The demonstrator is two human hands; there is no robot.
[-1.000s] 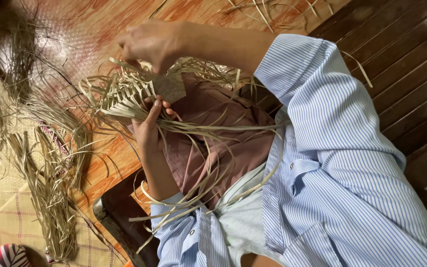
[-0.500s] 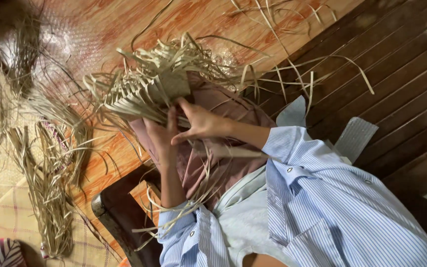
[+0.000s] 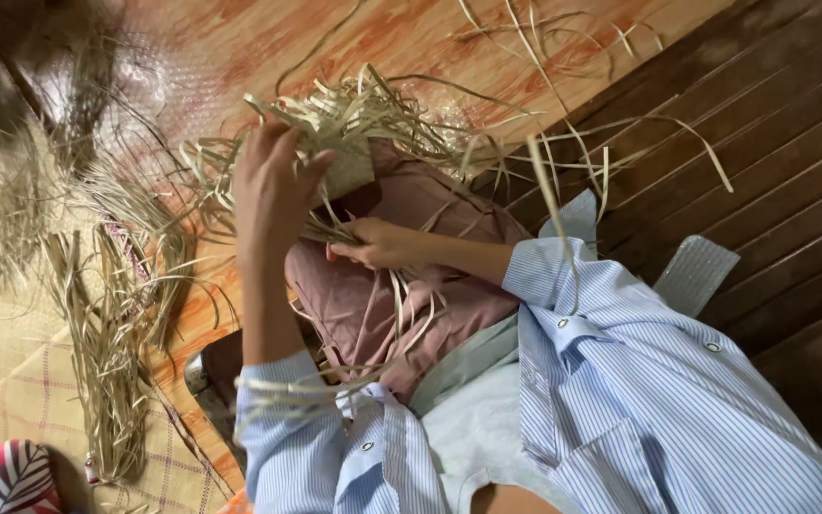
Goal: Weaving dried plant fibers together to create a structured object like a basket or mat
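Head view is showing the left hand [image 3: 273, 186] gripping the light, pliable woven straw piece [image 3: 340, 143], the right hand [image 3: 382, 243] pinching its loose strips [image 3: 401, 305].

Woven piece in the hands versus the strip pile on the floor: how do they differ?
The woven piece is interlaced into a panel; the strip pile lies loose and unwoven. The woven piece is held over the lap by the left hand; the strip pile lies untouched on the floor. Both are pale straw-coloured strips.

Half-woven pale straw piece [image 3: 340, 143] on lap
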